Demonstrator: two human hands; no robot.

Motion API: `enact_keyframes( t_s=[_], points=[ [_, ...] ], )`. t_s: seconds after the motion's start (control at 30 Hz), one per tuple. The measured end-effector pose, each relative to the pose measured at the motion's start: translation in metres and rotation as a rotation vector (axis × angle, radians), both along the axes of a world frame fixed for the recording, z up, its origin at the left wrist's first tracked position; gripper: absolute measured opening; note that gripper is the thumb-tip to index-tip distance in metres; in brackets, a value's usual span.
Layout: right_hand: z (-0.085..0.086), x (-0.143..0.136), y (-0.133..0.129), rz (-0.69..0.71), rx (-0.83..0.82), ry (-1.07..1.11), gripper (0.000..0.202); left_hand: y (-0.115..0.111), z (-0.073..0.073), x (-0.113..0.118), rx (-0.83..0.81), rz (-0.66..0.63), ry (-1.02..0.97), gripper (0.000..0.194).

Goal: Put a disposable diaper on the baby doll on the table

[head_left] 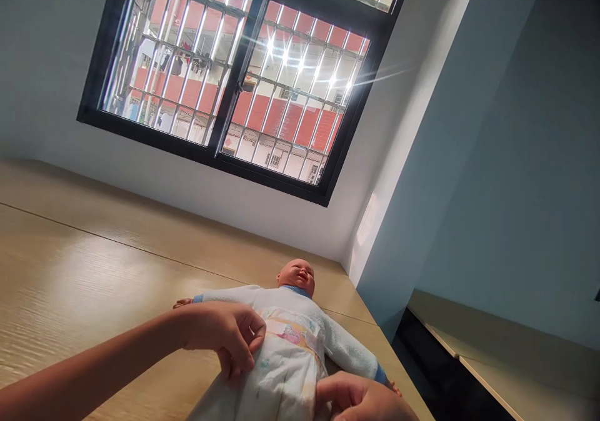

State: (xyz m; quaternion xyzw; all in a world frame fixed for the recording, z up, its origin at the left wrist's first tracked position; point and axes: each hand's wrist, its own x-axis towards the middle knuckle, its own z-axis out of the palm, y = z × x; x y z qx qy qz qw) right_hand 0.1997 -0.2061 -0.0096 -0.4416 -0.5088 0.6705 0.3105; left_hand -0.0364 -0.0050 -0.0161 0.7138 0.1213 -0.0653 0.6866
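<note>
Baby doll (293,321): lies on its back on the wooden tabletop (84,283), head toward the wall under the window, arms spread to both sides
Doll's clothing: white long-sleeved top with blue collar and cuffs; a white printed diaper (276,371) sits over its lower body, with a coloured band across the waist
Left hand (229,333): rests on the doll's side at the diaper's edge, fingers curled and pinching the diaper fabric
Right hand (360,399): at the doll's other hip, partly cut off by the bottom of the view; fingers bent in against the diaper, whether they actually clamp fabric cannot be told
Tabletop: light wood grain with a seam running past the doll's head; bare wood to the doll's left
Window (244,77): black-framed, barred, on the wall beyond the doll's head, bright glare through it, red-and-white building outside
Second surface (492,352): another light wooden top, well apart from the doll on its right, across a dark gap
In the way: the left forearm crosses the near tabletop and hides the doll's lower left side
</note>
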Motion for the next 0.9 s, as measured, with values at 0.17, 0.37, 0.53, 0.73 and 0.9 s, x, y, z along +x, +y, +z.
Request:
enact_keyframes(
  t_s=[0.17,0.37,0.53,0.73,0.9],
  points=[
    [-0.011,0.012,0.006,-0.013,0.033,-0.004,0.047,-0.001,-0.004,0.004,0.159,0.090,0.009,0.037],
    [-0.023,0.028,0.011,-0.159,0.169,0.025,0.048,-0.009,-0.011,0.013,0.879,0.628,-0.350,0.032],
    [-0.037,0.031,0.028,-0.486,0.367,-0.096,0.051,-0.015,-0.017,0.007,0.917,0.532,-0.539,0.021],
    [-0.038,0.007,0.029,-0.640,0.836,-0.525,0.042,-0.016,-0.039,0.006,0.794,0.344,-0.632,0.037],
    [-0.035,-0.009,0.032,-0.529,0.902,-0.642,0.046,-0.020,-0.040,0.009,0.779,0.265,-0.561,0.042]
  ],
)
